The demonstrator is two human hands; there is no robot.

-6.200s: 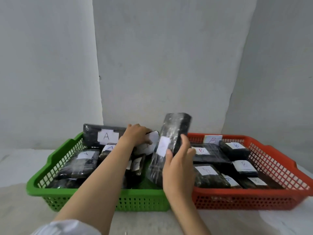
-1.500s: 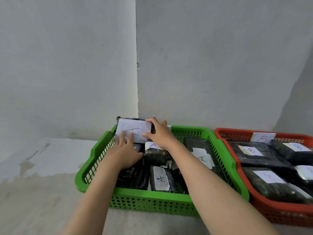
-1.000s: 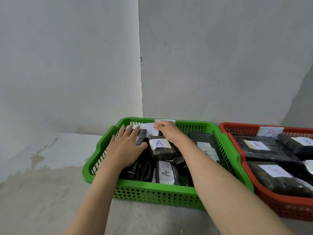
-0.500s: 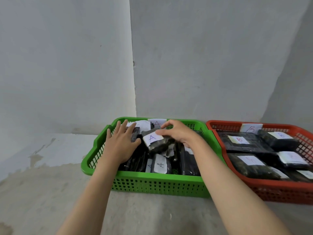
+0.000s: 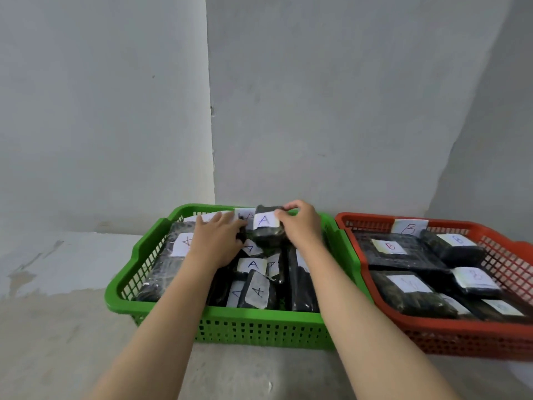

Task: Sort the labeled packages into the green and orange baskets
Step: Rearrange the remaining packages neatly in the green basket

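Hands over the green basket point(image 5: 230, 321)
Right hand point(image 5: 301, 226) grips a black package point(image 5: 268, 230) labeled A; left hand point(image 5: 215, 241) lies open on other packages.

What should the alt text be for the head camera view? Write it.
Two bare hands work in a green basket full of black packages marked A; the right hand grips one package, the left hand rests on others. An orange basket beside it holds packages marked B.

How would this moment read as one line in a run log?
right hand: holding A-labeled package | left hand: resting on packages | place: green basket | orange basket: B packages, untouched
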